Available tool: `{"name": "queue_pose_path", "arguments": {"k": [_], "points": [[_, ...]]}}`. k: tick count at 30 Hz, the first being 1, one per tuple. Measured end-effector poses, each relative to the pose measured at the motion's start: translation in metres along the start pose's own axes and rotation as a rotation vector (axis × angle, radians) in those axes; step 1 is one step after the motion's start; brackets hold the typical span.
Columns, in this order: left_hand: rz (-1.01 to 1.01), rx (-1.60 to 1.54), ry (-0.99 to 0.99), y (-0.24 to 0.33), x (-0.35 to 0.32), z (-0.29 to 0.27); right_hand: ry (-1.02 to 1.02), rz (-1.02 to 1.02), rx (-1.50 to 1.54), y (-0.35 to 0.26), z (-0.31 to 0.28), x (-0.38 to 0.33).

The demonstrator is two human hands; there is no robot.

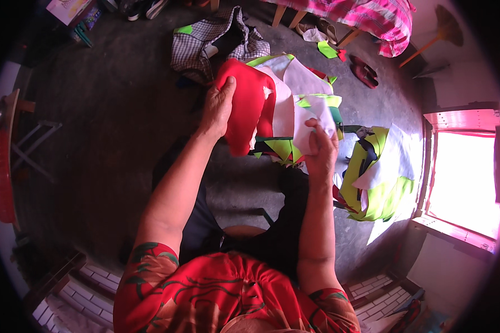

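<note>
My left hand [220, 108] grips the left edge of a red fabric piece [243, 105], thumb on top and fingers underneath. A ragged whitish edge shows along the red cloth's right side. My right hand [321, 149] has its fingers curled at a white fabric piece [304, 126], pinching it near its right edge. Both cloths are held up in front of my knees. Just beyond and under them lies a heap of white, neon-green and dark-green cut cloth [308, 77]; the held pieces hide part of it.
A checked cloth bag [197, 53] lies open beyond my left hand. At the right, another neon-green and white cloth heap [380, 177] sits near a bright window [465, 183]. Shoes [364, 72], green scraps [327, 49] and a pink-draped table [366, 16] are at the far right.
</note>
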State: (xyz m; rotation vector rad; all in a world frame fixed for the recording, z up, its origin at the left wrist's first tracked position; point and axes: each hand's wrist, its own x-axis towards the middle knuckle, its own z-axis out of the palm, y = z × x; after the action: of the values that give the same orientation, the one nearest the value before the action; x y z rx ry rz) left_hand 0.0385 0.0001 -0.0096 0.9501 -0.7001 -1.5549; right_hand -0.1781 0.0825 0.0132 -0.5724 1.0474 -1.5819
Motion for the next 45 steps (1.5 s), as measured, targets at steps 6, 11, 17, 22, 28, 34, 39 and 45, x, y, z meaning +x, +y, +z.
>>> {"name": "queue_pose_path", "arguments": {"k": [6, 11, 17, 22, 28, 34, 39, 45], "points": [[-0.068, 0.055, -0.176, -0.009, -0.012, 0.017, -0.121, 0.064, -0.338, 0.017, 0.014, -0.009], [-0.124, 0.273, -0.340, -0.022, -0.022, 0.026, -0.249, -0.181, -0.812, 0.047, 0.012, -0.014], [-0.283, 0.069, -0.569, -0.025, -0.021, 0.020, -0.134, -0.262, -1.251, 0.054, 0.029, -0.023], [-0.168, 0.187, -0.513, -0.010, -0.022, 0.025, -0.019, -0.122, -1.071, 0.072, 0.009, -0.015], [-0.138, 0.135, -0.136, -0.004, -0.003, 0.007, 0.052, 0.109, 0.022, 0.038, 0.012, -0.010], [-0.342, 0.435, -0.176, -0.002, -0.008, 0.000, -0.205, 0.273, 0.606, 0.013, -0.008, -0.008], [-0.620, 0.166, -0.454, -0.013, -0.022, 0.019, -0.313, 0.278, 0.659, 0.012, 0.001, -0.014], [-0.456, -0.517, -0.409, -0.006, -0.014, 0.020, -0.182, 0.210, 0.438, 0.014, 0.005, -0.010]]}}
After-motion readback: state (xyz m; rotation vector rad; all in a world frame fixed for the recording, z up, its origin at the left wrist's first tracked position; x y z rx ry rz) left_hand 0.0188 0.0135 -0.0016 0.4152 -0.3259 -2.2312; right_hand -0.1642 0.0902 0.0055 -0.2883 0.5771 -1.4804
